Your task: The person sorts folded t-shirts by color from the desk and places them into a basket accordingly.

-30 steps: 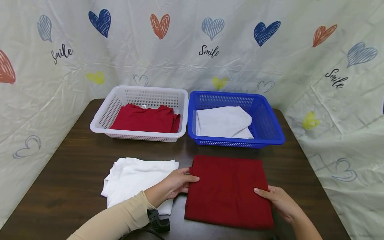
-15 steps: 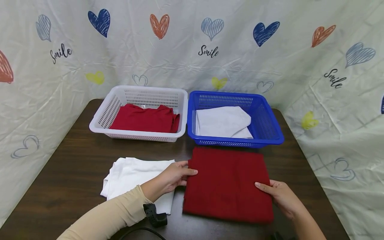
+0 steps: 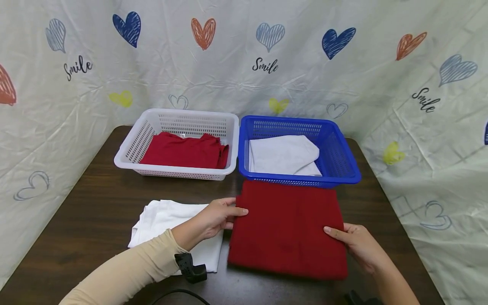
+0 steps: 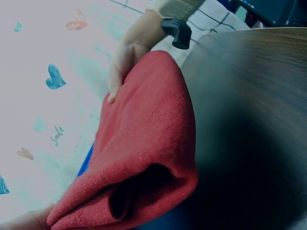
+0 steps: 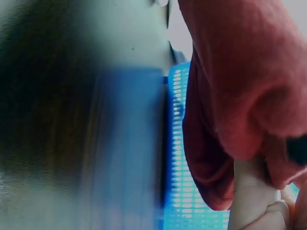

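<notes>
A folded dark red cloth [image 3: 287,228] hangs between my two hands in the head view, its far edge overlapping the front of the blue basket [image 3: 349,165]. My left hand [image 3: 213,218] pinches its left edge, thumb on top and fingers underneath. On the opposite edge, my right hand [image 3: 360,245] grips in the same way. The left wrist view shows the thick folded layers of the red cloth [image 4: 144,120] raised over the table. Under the red cloth [image 5: 240,72], fingers [image 5: 254,201] support it in the right wrist view.
A folded white cloth [image 3: 164,220] lies on the dark wooden table [image 3: 76,220], partly behind my left forearm. Beside the blue basket stands a white basket [image 3: 177,170] with red cloth [image 3: 183,150] inside. White cloth [image 3: 282,154] lies in the blue basket. A printed sheet hangs behind.
Both hands have carried the red cloth up and away from me, and its far edge now overlaps the blue basket's front. The baskets and white cloth have stayed put.
</notes>
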`<state>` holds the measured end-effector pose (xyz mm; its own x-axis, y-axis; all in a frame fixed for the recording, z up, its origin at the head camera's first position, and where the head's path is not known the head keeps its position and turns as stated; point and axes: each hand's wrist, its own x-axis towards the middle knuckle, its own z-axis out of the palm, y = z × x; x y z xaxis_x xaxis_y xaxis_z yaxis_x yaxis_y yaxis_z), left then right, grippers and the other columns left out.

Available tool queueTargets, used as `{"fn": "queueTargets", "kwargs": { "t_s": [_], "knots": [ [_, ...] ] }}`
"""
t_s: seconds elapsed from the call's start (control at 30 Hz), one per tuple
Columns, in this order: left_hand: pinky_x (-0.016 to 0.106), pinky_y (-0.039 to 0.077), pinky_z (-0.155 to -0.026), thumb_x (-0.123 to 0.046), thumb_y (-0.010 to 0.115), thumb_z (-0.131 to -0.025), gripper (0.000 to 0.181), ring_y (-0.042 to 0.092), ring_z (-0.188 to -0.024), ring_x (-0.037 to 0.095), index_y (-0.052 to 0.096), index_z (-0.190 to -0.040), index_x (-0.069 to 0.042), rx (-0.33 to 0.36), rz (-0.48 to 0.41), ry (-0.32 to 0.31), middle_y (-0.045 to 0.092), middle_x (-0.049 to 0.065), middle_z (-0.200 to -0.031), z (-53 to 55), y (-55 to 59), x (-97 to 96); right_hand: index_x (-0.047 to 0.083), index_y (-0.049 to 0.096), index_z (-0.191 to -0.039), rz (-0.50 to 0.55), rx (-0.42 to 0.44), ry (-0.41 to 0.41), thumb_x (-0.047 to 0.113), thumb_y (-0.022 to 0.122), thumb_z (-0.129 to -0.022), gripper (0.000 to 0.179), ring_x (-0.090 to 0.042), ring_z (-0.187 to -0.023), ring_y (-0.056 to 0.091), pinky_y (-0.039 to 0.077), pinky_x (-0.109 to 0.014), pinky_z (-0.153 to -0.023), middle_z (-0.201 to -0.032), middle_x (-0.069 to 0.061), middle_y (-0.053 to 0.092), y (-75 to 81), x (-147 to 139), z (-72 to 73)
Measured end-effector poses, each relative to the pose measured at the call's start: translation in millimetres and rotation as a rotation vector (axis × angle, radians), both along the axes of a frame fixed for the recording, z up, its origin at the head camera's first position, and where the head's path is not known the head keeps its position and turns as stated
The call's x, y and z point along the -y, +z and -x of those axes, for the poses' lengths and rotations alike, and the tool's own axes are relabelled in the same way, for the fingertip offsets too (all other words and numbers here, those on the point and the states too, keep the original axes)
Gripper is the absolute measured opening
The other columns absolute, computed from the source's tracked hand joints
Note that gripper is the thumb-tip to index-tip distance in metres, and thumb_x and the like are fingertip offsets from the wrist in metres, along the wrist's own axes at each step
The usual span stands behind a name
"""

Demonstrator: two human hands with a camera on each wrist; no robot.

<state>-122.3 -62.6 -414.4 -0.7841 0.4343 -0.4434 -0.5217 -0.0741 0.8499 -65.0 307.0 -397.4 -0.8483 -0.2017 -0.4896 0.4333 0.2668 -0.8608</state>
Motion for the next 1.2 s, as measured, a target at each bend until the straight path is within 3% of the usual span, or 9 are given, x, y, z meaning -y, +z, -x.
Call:
{"fn": "queueTargets", "kwargs": {
  "t_s": [0.37,0.7,1.2],
  "knots": [
    [0.041,0.061,-0.087,-0.008,0.065,-0.093,0.049,0.073,-0.088,0.015,0.052,-0.139,0.001,0.003,0.001,0.005,0.074,0.006,-0.105,1.7,10.2,8.2,0.015,0.075,-0.103,-0.01,-0.028,-0.008,0.025,0.057,-0.101,0.02,-0.013,-0.083,0.074,0.06,-0.03,-0.079,-0.088,0.007,0.077,9.6,6.0,1.9],
    [0.04,0.061,-0.087,-0.009,0.064,-0.094,0.049,0.073,-0.09,0.016,0.052,-0.14,0.0,-0.012,-0.005,0.001,0.073,0.005,-0.107,-1.5,23.7,19.9,0.019,0.076,-0.1,0.018,-0.054,0.034,0.022,0.055,-0.102,0.021,-0.013,-0.082,0.075,0.061,-0.031,-0.077,-0.088,0.006,0.078,22.1,12.5,2.3],
    [0.034,0.061,-0.085,-0.008,0.062,-0.095,0.048,0.073,-0.087,0.013,0.05,-0.14,0.003,-0.055,-0.013,0.008,0.072,-0.001,-0.101,9.5,46.1,36.5,0.013,0.075,-0.104,-0.017,-0.11,0.01,0.025,0.06,-0.1,0.019,-0.015,-0.084,0.074,0.061,-0.032,-0.078,-0.089,0.006,0.077,37.9,29.7,18.3]
  ]
}}
